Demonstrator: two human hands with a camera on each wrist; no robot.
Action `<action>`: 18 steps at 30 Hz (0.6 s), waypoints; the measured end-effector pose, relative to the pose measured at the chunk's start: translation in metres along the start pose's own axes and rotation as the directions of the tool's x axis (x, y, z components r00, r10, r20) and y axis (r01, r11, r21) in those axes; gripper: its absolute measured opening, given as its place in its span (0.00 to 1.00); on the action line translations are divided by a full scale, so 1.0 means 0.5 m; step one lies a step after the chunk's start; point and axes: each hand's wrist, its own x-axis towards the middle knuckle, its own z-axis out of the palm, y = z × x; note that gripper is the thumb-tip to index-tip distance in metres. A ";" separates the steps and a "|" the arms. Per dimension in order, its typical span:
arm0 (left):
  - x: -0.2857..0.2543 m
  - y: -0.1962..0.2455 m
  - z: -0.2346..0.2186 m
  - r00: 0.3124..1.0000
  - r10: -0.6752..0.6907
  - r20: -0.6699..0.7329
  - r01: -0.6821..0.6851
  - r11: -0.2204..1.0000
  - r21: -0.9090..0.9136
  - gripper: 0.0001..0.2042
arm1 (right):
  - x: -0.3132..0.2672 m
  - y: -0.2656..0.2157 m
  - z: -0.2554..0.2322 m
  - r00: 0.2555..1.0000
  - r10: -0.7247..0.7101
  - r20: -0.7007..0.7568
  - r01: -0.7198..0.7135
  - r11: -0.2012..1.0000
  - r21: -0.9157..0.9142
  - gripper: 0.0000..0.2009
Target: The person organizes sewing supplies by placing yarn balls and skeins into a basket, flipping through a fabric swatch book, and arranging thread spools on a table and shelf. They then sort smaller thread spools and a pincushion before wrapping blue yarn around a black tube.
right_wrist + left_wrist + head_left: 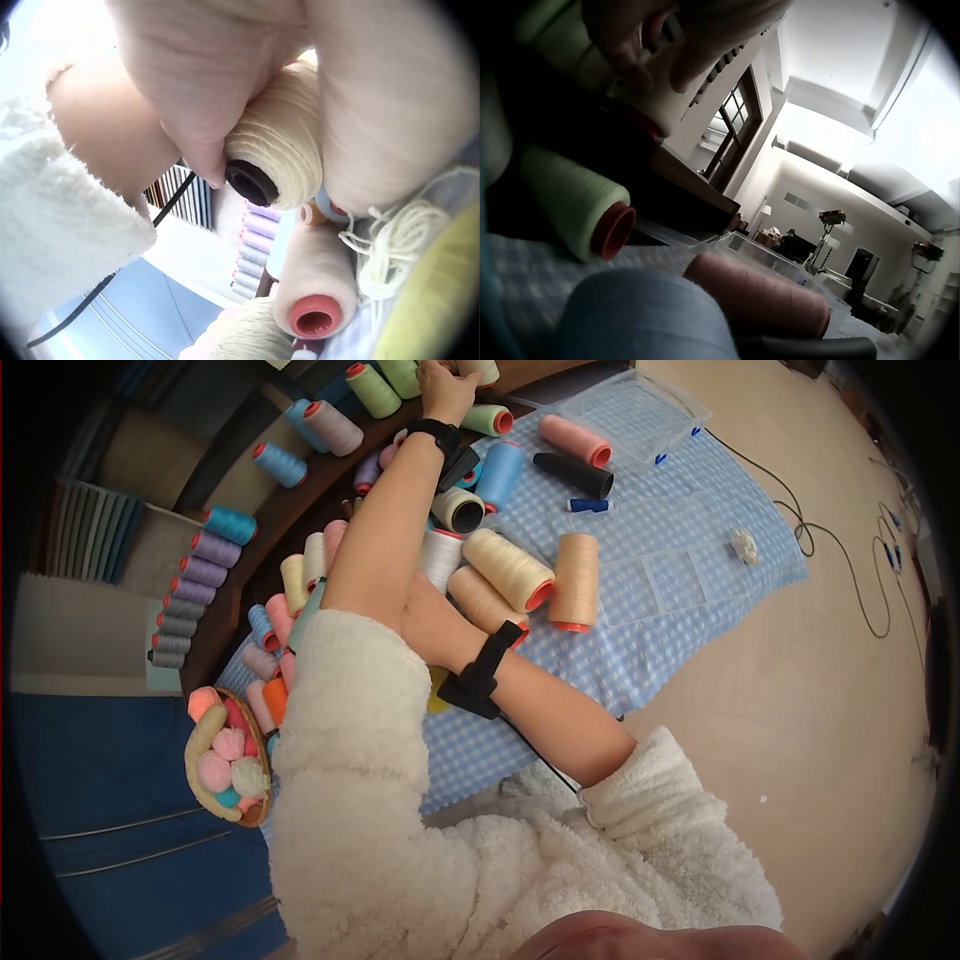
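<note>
- At the far left of the head view, a small basket (262, 755) of pastel pompoms is seen at 8 o'clock, with rows of thread cones (190, 592) racked on the dark shelf (290, 505) above it at 9 to 10 o'clock.
- The left hand (446, 390) is stretched far forward to 12 o'clock, across the right forearm. Its fingers are curled round a pale cone (656, 97), as the left wrist view shows; this cone is gripped at the shelf edge, its red-rimmed end pointing down and toward the camera.
- Just below that hand, a light green cone (574, 199) lies on its side, long axis running roughly from 10 to 4 o'clock in the left wrist view, and a dusty pink cone (757, 296) lies beside it on the checked cloth (640, 620).
- The right hand (432, 625) is tucked under the left arm near the picture's centre, mostly hidden in the head view. In the right wrist view its thumb and fingers are closed round a cream spool (281, 154) with a black core, the core end facing 7 o'clock.
- Directly beneath that spool, a peach cone (319, 281) stands apart from it, and loose cream thread (390, 247) trails at 4 o'clock.
- Further right on the surface, beige cones (540, 575) lie on their sides, and a clear plastic box (635, 410) sits at 1 o'clock.
- The right hand is the nearer one to the heap of cones; the left is well beyond it.
</note>
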 end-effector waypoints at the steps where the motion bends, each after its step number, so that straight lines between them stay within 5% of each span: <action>1: -0.007 0.013 0.001 0.998 -0.009 -0.056 0.010 1.000 0.015 0.14 | 0.000 -0.001 0.000 1.000 -0.002 -0.006 0.002 1.000 -0.011 0.26; 7: -0.004 -0.006 0.000 0.984 0.117 0.135 -0.131 0.986 0.103 0.09 | 0.000 -0.008 0.000 1.000 -0.012 -0.028 0.012 1.000 0.001 0.26; 13: -0.002 -0.037 0.021 0.972 0.147 0.183 -0.179 0.969 0.173 0.14 | 0.002 -0.017 -0.005 1.000 0.017 -0.012 -0.017 1.000 0.012 0.27; 16: -0.018 0.006 -0.006 0.910 0.173 0.378 -0.276 0.931 0.237 0.17 | 0.002 -0.011 -0.004 1.000 -0.011 0.011 0.012 0.999 -0.048 0.27; 18: -0.042 0.113 -0.048 0.784 0.202 0.587 -0.435 0.853 0.288 0.17 | -0.002 0.001 -0.002 0.994 -0.105 0.029 0.109 0.982 -0.157 0.27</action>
